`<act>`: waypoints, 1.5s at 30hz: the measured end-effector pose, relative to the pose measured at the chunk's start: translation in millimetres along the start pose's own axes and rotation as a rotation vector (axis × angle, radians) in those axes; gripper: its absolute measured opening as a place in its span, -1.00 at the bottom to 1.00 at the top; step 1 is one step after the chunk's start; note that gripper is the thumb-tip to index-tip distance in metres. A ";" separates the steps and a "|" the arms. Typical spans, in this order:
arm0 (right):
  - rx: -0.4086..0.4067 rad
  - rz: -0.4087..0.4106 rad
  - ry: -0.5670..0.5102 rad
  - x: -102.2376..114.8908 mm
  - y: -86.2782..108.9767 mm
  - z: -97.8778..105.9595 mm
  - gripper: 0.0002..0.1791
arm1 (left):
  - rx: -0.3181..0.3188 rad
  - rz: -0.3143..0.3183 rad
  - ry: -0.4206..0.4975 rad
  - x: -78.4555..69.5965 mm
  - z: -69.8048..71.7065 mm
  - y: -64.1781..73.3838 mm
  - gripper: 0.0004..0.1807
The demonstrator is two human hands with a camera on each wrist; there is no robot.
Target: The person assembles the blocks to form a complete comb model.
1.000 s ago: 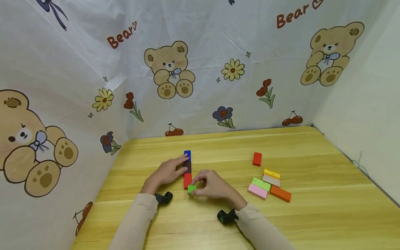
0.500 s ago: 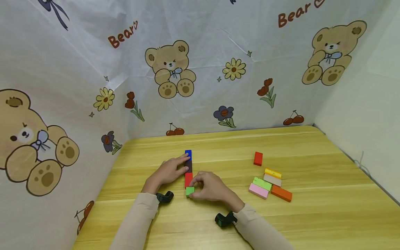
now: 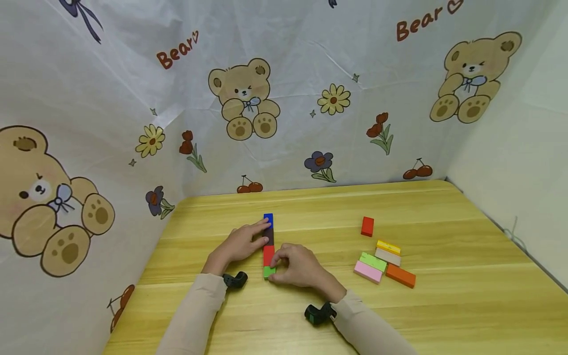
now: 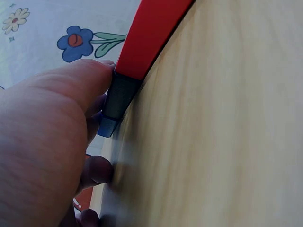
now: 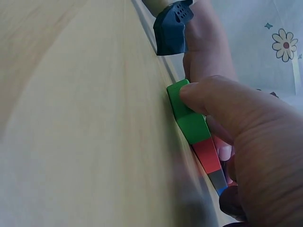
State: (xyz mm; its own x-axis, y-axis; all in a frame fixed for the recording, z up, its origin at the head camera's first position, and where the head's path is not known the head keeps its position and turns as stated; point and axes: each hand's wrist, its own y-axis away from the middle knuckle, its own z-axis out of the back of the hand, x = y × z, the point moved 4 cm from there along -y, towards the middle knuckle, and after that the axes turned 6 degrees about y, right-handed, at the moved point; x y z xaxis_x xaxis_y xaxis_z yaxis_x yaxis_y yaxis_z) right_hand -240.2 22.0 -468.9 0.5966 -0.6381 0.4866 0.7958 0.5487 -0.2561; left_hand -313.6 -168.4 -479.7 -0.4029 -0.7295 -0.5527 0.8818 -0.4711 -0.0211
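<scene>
A straight row of blocks lies on the wooden table: a blue block [image 3: 268,217] at the far end, then a dark block [image 3: 270,236], a red block [image 3: 268,255] and a green block [image 3: 267,273] nearest me. My left hand [image 3: 239,242] rests along the row's left side, a fingertip on the blue block and the thumb at the dark one. My right hand [image 3: 301,266] pinches the green block between thumb and index finger at the near end. In the right wrist view, the green block [image 5: 191,125] meets the end of the red block [image 5: 206,155].
Right of the hands lie a small red block [image 3: 367,226], a yellow block [image 3: 388,247], a beige block [image 3: 388,256], a light green block [image 3: 373,262], a pink block [image 3: 368,272] and an orange block [image 3: 401,276]. A bear-print cloth [image 3: 293,162] stands behind the table.
The right hand has moved the green block slightly left and lowered it in line against the red block's near end. The left hand has stayed on the row.
</scene>
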 end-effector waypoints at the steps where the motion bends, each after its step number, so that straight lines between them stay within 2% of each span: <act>1: 0.000 -0.003 0.011 -0.7 0.5 -0.6 -0.75 | 0.003 0.000 -0.003 -0.2 -0.7 -0.1 -0.39; 10: -0.011 -0.016 0.041 -0.7 4.6 -2.4 -0.72 | 0.023 -0.006 0.010 -4.4 -4.7 1.6 -0.40; 20: -0.003 -0.016 0.025 -1.3 9.6 -5.2 -0.73 | 0.042 -0.007 0.002 -4.2 -9.9 5.5 -0.39; 24: 0.002 -0.022 0.000 -3.3 11.6 -6.7 -0.73 | 0.046 -0.014 0.017 -3.8 -11.4 6.9 -0.39; 28: 0.011 -0.029 -0.075 -3.2 12.8 -4.3 -0.74 | 0.051 -0.007 0.018 -3.5 -9.7 6.7 -0.39; 32: 0.025 -0.031 -0.153 -1.7 13.0 3.3 -0.74 | 0.040 0.005 0.005 -3.7 -3.8 4.8 -0.39; 37: 0.027 -0.043 -0.167 -4.0 16.5 20.6 -0.69 | 0.034 0.000 -0.006 -3.0 1.1 0.8 -0.39; 45: -0.049 -0.069 -0.190 -21.8 23.7 50.2 -0.65 | 0.042 0.007 -0.026 0.0 2.4 -1.4 -0.37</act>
State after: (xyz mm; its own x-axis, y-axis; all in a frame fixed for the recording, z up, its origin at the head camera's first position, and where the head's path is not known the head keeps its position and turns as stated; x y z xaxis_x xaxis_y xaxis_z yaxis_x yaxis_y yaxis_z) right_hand -239.6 76.0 -443.6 0.5136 -0.5579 0.6519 0.8412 0.4771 -0.2544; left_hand -315.5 -168.9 -477.6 -0.4032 -0.7456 -0.5306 0.8741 -0.4854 0.0180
